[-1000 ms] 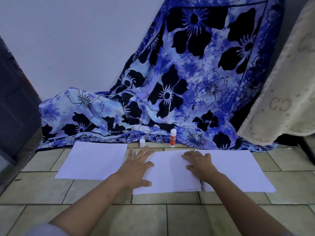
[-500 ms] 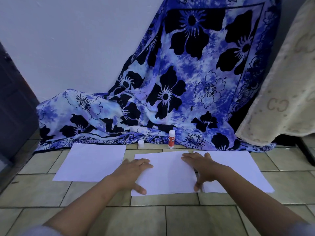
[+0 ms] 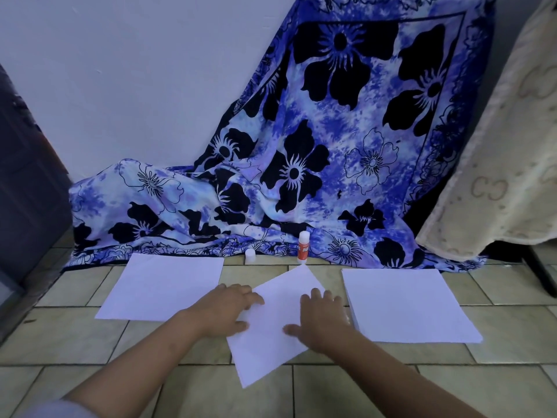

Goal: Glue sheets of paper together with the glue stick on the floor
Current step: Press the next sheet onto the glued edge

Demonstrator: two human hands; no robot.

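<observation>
Centre sheet of white paper: flat on the beige tiled floor, lower middle of frame, turned askew. Its long axis runs lower left to upper right, and the far corner points at the foot of the glue stick.

Left hand: on the sheet's left edge, fingers bent, thumb on the paper. I cannot tell whether it pinches the edge or only rests there.

Right hand: lies flat on the right half of the same sheet, fingers spread and straight, holding nothing.

White glue stick with orange label: stands upright just beyond the sheet's far corner, centre of frame, at the hem of the cloth. It is straight ahead of both hands and apart from them, long axis vertical. The right hand is the nearer one, and the stick sits almost in line with it. Judgement: a reach forward with the right hand is the shortest route to it.

Small white cap: on the floor left of the stick, apart from it and nearer the left hand's side.

Single white sheet: left of the hands. White paper stack: right of them. Neither touches the centre sheet.

Blue floral cloth: draped behind, against the pale wall.
</observation>
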